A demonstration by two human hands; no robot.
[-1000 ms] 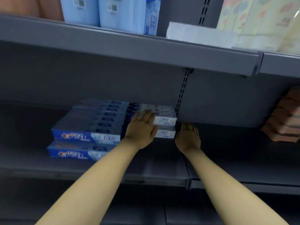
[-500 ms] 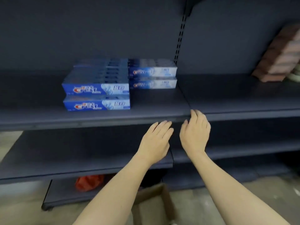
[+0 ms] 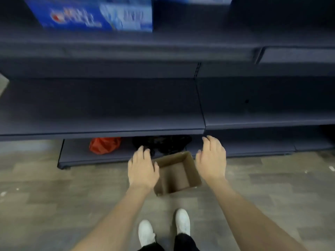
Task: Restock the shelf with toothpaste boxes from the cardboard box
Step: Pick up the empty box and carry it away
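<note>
An open brown cardboard box stands on the floor in front of the shelving; its visible inside shows no toothpaste. My left hand hovers over the box's left edge, fingers loosely bent, holding nothing. Beside the box's right edge my right hand hangs in the same loose way, also without anything in it. Blurred blue toothpaste boxes sit on the dark shelf at the top left of the view.
A bare lower shelf spans the middle. On the bottom shelf lie a red bag and a black bag. My white shoes stand on grey wood-look floor just behind the box.
My view has tilted down from the stocked shelf to the floor. Both hands left the toothpaste stack and dropped to either side of the cardboard box.
</note>
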